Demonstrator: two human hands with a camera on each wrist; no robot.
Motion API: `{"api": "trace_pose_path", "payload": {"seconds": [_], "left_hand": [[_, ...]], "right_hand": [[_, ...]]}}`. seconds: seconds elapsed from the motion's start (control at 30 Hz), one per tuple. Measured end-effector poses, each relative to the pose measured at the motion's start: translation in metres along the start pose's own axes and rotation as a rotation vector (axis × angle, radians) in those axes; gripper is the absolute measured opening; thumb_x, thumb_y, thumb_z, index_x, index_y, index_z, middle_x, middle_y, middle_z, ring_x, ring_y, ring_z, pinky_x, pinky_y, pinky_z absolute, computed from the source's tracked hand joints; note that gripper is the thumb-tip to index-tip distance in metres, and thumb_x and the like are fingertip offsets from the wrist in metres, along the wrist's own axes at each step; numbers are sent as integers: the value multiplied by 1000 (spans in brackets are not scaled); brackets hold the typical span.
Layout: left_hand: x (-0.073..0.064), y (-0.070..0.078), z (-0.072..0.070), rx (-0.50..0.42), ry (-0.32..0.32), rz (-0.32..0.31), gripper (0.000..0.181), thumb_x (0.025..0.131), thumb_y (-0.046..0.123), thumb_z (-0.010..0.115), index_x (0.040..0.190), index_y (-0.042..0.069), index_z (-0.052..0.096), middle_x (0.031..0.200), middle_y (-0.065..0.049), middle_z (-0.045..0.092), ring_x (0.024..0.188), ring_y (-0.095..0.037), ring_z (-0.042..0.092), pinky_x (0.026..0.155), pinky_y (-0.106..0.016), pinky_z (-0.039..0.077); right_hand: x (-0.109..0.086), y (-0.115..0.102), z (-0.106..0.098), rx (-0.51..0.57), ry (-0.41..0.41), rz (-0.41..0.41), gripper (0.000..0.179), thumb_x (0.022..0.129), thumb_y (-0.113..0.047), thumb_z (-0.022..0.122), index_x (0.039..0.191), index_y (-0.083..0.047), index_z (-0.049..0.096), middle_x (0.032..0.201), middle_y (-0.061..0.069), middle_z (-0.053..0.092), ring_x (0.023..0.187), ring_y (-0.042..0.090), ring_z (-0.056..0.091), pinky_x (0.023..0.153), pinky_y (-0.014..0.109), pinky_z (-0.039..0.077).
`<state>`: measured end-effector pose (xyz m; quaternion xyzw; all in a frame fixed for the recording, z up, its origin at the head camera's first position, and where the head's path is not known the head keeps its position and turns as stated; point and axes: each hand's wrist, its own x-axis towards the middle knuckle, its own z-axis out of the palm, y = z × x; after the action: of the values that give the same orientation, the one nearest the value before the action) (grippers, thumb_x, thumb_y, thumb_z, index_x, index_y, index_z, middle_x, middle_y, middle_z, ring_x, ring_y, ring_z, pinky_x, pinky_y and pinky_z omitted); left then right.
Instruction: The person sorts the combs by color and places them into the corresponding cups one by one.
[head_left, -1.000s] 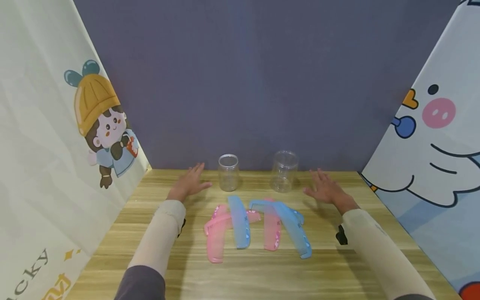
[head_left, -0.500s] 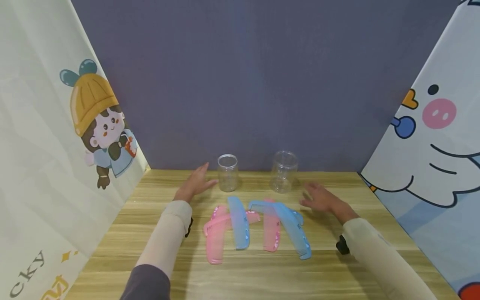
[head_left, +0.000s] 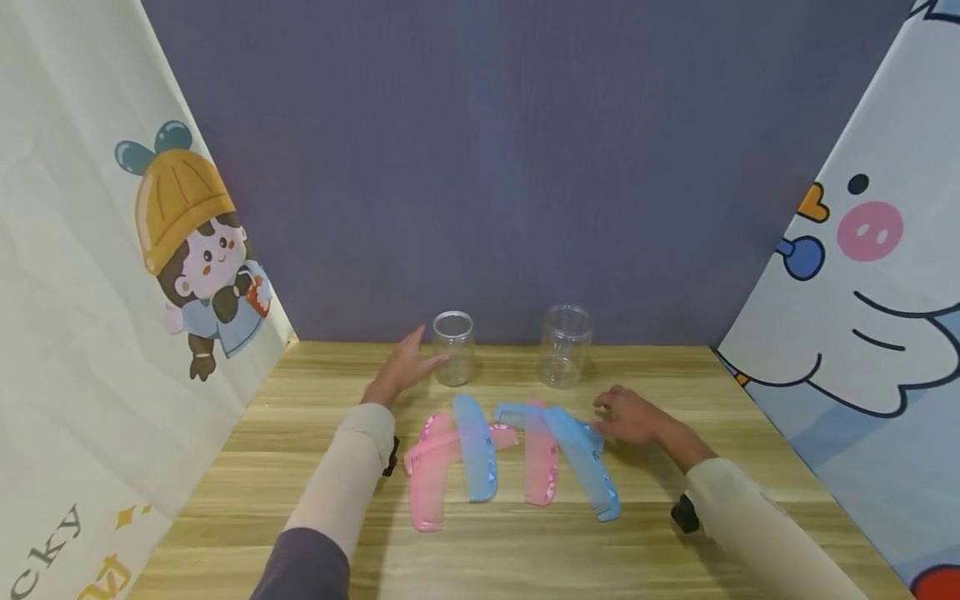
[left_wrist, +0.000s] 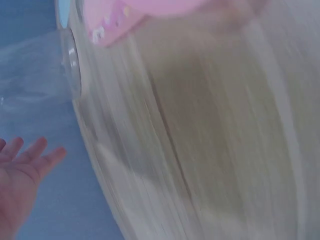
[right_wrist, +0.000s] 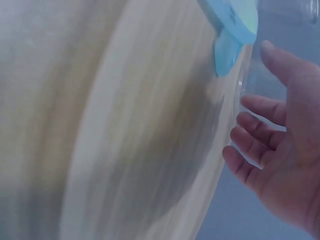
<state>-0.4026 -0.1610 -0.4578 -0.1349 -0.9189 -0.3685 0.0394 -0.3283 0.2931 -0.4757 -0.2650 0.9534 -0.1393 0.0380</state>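
My left hand (head_left: 403, 367) is beside the left clear jar (head_left: 453, 354), its thumb overlapping the jar's side in the head view. In the left wrist view that hand's fingers (left_wrist: 50, 159) are spread below the jar, holding nothing. My right hand (head_left: 632, 415) hovers at the right of the combs with fingers loosely bent and nothing in them. Nearest to it lies a blue comb (head_left: 592, 467), crossing another blue comb (head_left: 517, 412) and a pink comb (head_left: 540, 467). On the left, a blue comb (head_left: 476, 454) lies over two pink combs (head_left: 427, 500).
A second clear jar (head_left: 564, 350) stands at the back, right of the first. A dark grey panel (head_left: 480, 167) rises behind the wooden table (head_left: 480, 558). Printed cloths hang on the left (head_left: 67, 292) and right (head_left: 847, 333).
The left hand has moved right to the left jar. The right hand has drawn back toward the blue combs and its fingers have bent. Combs and jars keep their places.
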Motion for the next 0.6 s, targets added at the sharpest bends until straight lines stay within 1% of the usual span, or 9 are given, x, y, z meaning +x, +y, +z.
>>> {"api": "trace_pose_path", "payload": {"seconds": [0.03,0.1,0.17,0.27,0.37,0.43,0.5,0.6], "left_hand": [[1,2,1,-20,6,-3,98,94,47,70,161,-3,18,166,-26,23,153,-46,26,124,-60,22],[2,5,2,-45,18,-8,97,94,46,70,161,-2,19,166,-26,24,153,-45,26,124,-60,22],[4,8,3,-63,31,-8,95,94,43,71,160,-2,20,165,-26,26,152,-45,28,124,-60,24],[6,9,6,-89,50,-8,92,94,42,72,160,0,24,162,-25,33,149,-44,35,122,-60,28],[9,11,8,-113,66,-4,91,93,42,73,159,1,27,159,-25,39,145,-43,41,120,-59,33],[11,13,9,-134,80,-6,90,91,43,74,159,3,30,157,-24,42,144,-42,43,119,-59,34],[13,16,11,-143,85,-3,91,91,43,74,158,2,30,158,-24,41,145,-43,42,120,-59,34],[14,19,13,-152,96,-12,91,91,44,74,158,2,30,159,-25,40,146,-43,40,121,-58,33]], "right_hand": [[-1,-2,1,6,1,-10,46,97,-37,67,120,4,66,112,17,65,99,29,61,86,48,53],[-2,-5,2,34,-6,-2,39,96,-36,69,112,-1,67,104,9,63,90,19,57,79,39,52],[-4,-10,4,62,-17,6,34,95,-36,71,107,-4,66,98,3,61,85,13,53,75,33,49],[-8,-16,6,79,-34,11,31,94,-36,73,102,-7,65,91,0,57,80,10,48,71,28,44],[-11,-21,8,93,-50,2,31,93,-37,73,99,-7,65,87,0,55,77,10,46,68,26,41],[-13,-22,10,101,-57,-4,32,92,-38,74,97,-8,64,85,0,55,75,10,45,67,25,40],[-15,-23,12,113,-69,-4,32,92,-39,75,95,-9,63,85,0,55,75,10,45,67,25,40],[-19,-24,15,97,-74,-25,34,91,-42,75,93,-12,61,83,-2,55,74,8,46,66,24,40]]}}
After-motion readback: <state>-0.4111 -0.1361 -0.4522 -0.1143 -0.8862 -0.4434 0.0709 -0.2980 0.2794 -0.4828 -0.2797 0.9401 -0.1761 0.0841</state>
